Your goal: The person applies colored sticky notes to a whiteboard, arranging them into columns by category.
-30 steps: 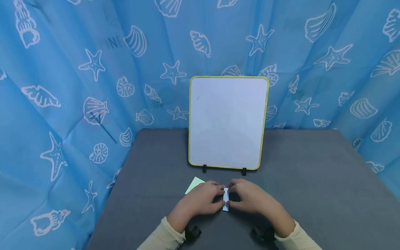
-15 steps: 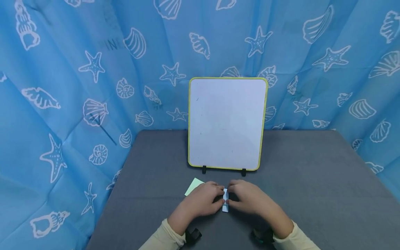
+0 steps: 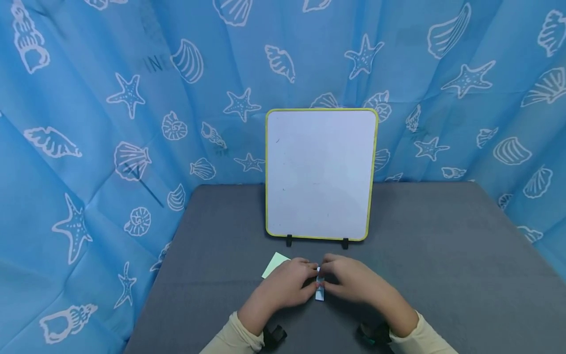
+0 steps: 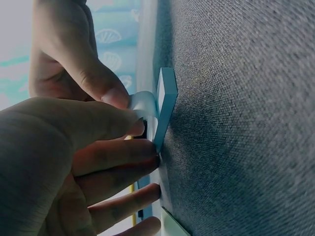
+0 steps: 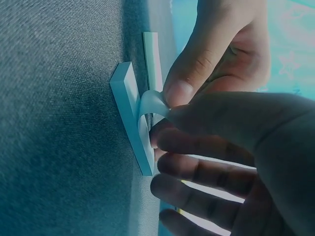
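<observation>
A pale blue sticky note pad lies on the table between both hands, a narrow strip in the head view. In the left wrist view the pad has its top sheet bent up into a loop. My left hand pinches the raised sheet near thumb and index finger. From the other side my right hand pinches the same sheet, thumbs nearly meeting. The right wrist view shows the curled sheet rising off the thick pad, other fingers spread along it.
A light green sticky note pad lies just beyond the left hand, partly covered by it. Behind the hands, a yellow-rimmed whiteboard stands on black feet. The grey table ends at a blue shell-print curtain.
Both hands stay almost in place. The right fingers have shifted slightly left over the far end of the blue pad, so less of it shows. The head view has moved a little.
</observation>
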A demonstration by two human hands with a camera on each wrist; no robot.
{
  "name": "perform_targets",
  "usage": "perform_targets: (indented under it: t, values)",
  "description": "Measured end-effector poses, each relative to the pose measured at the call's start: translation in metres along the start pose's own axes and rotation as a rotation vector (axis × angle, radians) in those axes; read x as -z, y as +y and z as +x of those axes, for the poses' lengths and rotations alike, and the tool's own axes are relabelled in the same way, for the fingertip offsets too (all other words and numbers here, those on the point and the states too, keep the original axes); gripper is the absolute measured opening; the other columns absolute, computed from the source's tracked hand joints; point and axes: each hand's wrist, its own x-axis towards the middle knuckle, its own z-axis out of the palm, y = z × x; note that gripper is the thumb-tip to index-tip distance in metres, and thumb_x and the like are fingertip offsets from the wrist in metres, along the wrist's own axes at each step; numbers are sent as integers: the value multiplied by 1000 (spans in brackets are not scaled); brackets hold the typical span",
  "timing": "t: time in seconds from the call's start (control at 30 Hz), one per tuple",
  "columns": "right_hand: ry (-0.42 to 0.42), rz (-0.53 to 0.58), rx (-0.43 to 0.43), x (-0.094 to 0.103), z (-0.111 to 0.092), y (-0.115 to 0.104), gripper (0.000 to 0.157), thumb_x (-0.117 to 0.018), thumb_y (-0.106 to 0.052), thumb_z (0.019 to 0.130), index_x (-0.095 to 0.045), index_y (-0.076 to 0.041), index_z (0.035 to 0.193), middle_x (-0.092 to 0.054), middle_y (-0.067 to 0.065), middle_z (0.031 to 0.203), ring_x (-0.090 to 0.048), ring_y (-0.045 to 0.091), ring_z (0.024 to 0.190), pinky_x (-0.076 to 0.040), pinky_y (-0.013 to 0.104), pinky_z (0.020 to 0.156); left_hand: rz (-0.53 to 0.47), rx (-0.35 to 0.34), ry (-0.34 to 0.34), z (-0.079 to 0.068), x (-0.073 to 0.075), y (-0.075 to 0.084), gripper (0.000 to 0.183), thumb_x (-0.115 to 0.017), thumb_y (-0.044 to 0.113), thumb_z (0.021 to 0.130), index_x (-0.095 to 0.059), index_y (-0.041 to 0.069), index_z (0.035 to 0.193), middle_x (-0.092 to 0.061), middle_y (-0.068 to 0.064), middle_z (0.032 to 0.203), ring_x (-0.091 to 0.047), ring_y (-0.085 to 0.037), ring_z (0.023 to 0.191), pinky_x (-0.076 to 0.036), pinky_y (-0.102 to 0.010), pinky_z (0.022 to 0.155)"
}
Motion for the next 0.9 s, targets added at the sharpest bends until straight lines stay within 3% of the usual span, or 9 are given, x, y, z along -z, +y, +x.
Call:
perform_targets:
  t: [0.17,0.57,0.9]
  values:
    - [-48,70,3,0,1,0,6,-74,-19,100,-79,-18,103,-65,-9,101,-56,-2,79,-53,26,71,12,-10,19,-1,0,1,33,-59,33,110,-75,18,134,-69,-4,144,-64,-21,136,-54,-37,110]
    - [-75,107,17,0,2,1,5,-71,-16,102,-75,-18,100,-59,-12,95,-52,-1,77,-49,24,69,32,-81,69,1,2,-5,25,-60,32,109,-79,20,120,-75,-1,133,-66,-17,132,-53,-35,110]
    - [-56,137,-9,2,3,7,7,-67,-16,104,-74,-16,102,-60,-10,98,-54,0,77,-48,25,68,-16,-14,113,-9,14,-4,28,-67,31,106,-76,16,129,-72,-4,139,-64,-17,133,-53,-35,111]
